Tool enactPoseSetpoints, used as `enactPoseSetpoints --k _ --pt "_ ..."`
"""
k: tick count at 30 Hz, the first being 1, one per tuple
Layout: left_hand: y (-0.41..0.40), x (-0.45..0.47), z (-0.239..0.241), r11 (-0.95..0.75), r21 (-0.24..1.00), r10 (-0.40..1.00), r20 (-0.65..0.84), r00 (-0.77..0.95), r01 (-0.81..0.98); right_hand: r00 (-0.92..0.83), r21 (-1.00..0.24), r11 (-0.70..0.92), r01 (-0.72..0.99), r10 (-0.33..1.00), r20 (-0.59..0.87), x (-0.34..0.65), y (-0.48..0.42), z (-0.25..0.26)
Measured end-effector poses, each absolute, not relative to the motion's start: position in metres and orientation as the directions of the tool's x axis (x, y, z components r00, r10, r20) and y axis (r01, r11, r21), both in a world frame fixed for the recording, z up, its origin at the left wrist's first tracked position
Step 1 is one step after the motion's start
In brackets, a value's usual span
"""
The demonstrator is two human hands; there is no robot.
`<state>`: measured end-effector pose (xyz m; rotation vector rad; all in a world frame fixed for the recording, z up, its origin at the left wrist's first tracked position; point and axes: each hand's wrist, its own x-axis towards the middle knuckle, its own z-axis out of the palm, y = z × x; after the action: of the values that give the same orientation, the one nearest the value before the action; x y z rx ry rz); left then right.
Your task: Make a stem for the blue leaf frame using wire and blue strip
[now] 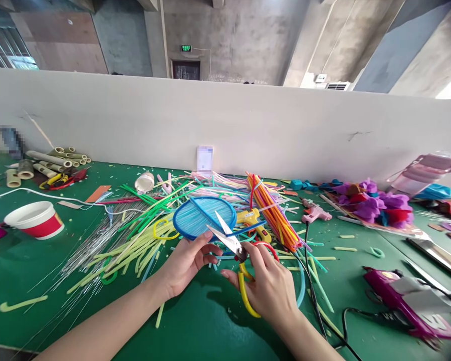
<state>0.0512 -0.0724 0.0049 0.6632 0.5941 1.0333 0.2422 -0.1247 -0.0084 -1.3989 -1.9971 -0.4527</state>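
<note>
My left hand [186,265] pinches the lower edge of a blue oval piece [197,215], which looks wound from fuzzy stems with a darker blue rim. From its right side a blue strand [248,228] sticks out. My right hand [270,281] grips scissors [229,241] with red and yellow handles. Their blades are spread apart, overlapping the oval's right part in view, close to the base of the strand. I cannot tell whether the blades touch the strand. Behind the oval, a yellow glue gun [250,216] is partly hidden.
Yellow-green fuzzy stems [124,255], thin wires [84,250] and an orange bundle [274,210] surround my hands. A paper cup [35,220] stands left, bamboo pieces [56,163] behind it. Right are a pink glue gun [315,211], purple flowers [372,200] and a magenta device [406,303] with black cables.
</note>
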Motion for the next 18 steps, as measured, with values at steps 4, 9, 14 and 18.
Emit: enactPoseSetpoints --k 4,9,14,18 --pt "-0.0732 0.0516 0.0063 0.352 0.761 0.903 -0.123 0.412 -0.545 -0.193 -0.157 0.388 0.908 0.721 0.666 0.2425 -0.1258 -0.0084" --pt "-0.0729 0.0512 0.0066 0.339 0.775 0.903 -0.108 0.416 -0.533 -0.199 -0.154 0.410 0.899 0.697 0.689 0.2414 -0.1222 -0.0069" --pt "-0.0720 0.0506 0.0035 0.343 0.778 0.902 -0.115 0.417 -0.527 -0.209 -0.221 0.443 0.869 0.733 0.647 0.2409 -0.1214 -0.0069" --pt "-0.0722 0.0514 0.0020 0.340 0.781 0.904 -0.119 0.410 -0.523 -0.221 -0.206 0.441 0.874 0.736 0.641 0.2414 -0.1232 -0.0066"
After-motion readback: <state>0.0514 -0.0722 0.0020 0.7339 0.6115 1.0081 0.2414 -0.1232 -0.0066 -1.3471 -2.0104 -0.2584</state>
